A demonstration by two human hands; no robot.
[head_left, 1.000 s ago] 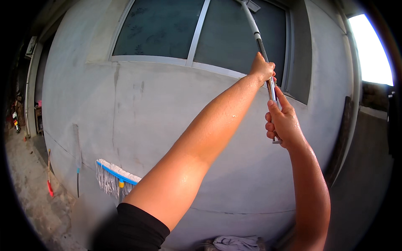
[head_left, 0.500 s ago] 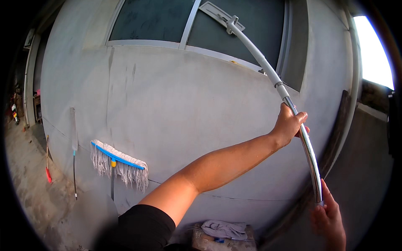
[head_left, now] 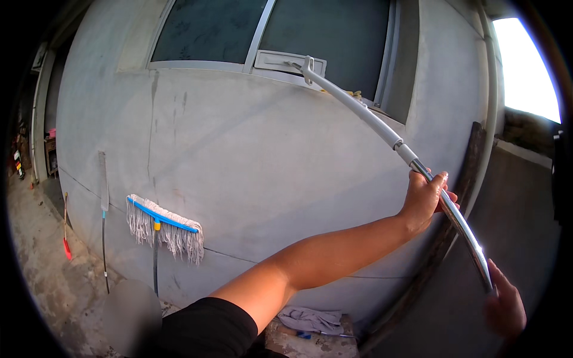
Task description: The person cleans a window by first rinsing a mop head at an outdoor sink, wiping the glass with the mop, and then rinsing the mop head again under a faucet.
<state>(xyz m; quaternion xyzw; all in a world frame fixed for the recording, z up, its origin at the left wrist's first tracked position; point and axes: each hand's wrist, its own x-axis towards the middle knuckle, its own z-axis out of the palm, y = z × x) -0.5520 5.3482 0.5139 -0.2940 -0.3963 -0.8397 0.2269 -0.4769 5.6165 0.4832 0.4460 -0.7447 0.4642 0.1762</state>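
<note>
A flat mop (head_left: 353, 106) with a white rectangular head, a white upper pole and a chrome lower pole slants across the right half of the view. Its head lies against the lower edge of the sliding window (head_left: 325, 36), overlapping the frame and sill. My left hand (head_left: 425, 200) is wrapped round the chrome part just below the white collar, with the arm stretched out. At the pole's lower end, my right hand (head_left: 506, 301) closes on it; motion blurs this hand somewhat.
A string mop (head_left: 167, 224) with a blue bar leans head-up on the grey wall (head_left: 250, 143). Left of it stand a long flat duster (head_left: 104, 185) and a red-ended stick (head_left: 67, 247). A grey cloth (head_left: 310, 319) lies on a block below. Something yellow (head_left: 357, 94) sits on the sill.
The mop head has come down from the glass to the window's bottom edge and turned nearly level. Both hands have shifted lower and to the right with the pole.
</note>
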